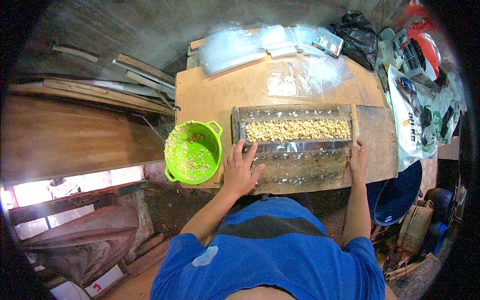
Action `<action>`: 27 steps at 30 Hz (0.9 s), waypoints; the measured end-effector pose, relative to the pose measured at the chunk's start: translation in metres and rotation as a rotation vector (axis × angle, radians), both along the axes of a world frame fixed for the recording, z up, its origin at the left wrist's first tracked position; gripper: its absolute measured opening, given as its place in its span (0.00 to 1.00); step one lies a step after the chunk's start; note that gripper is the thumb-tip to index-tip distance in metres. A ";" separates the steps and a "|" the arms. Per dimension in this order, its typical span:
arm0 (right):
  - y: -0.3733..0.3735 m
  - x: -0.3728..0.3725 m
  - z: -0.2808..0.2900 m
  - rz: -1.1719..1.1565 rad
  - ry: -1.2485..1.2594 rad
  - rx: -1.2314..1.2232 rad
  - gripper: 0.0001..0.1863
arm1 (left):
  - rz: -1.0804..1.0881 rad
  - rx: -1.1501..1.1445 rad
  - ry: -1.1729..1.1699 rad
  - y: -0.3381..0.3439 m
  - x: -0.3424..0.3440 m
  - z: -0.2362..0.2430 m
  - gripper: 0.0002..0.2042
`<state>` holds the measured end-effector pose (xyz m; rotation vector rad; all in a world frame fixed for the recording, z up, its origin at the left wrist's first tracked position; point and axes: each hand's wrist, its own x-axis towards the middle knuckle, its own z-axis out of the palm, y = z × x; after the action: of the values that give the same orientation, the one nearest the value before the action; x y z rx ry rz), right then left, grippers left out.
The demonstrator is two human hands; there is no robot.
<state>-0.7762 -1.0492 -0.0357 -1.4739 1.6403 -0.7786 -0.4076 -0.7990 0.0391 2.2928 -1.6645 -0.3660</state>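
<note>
A dark wooden board with a long shallow mould (295, 111) lies on the table. Its trough is filled with a level layer of pale yellow puffed or chopped grains (300, 130), and clear plastic film (295, 147) shows along the near side. My left hand (242, 170) rests at the board's left end, fingers spread and tips touching the mould's edge. At the right end, my right hand (358, 161) is closed around the near end of a thin light wooden strip (354, 120). A bright green plastic colander (202, 160) with grains stuck inside stands to the left.
Stacks of clear plastic bags (232, 50) lie along the far edge of the wooden table (200, 100), with loose film (305, 77) nearer. A small box (327, 42) and a black plastic bag (356, 37) sit far right. White bags (407, 120) hang beside a dark blue tub (397, 197).
</note>
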 end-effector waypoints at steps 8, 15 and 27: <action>0.016 0.007 0.019 -0.112 -0.180 -0.091 0.17 | 0.030 -0.085 0.081 -0.002 0.009 -0.007 0.36; 0.044 0.052 0.078 -0.148 -0.782 0.158 0.18 | 0.080 -0.133 0.073 -0.038 0.029 -0.021 0.38; 0.114 0.151 0.099 0.366 -0.685 0.631 0.13 | 0.093 -0.135 0.183 -0.036 0.035 -0.028 0.38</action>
<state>-0.6254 -0.9353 0.0632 -0.8707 0.9257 -0.4215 -0.3723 -0.8345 0.0108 2.1591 -1.4439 -0.4156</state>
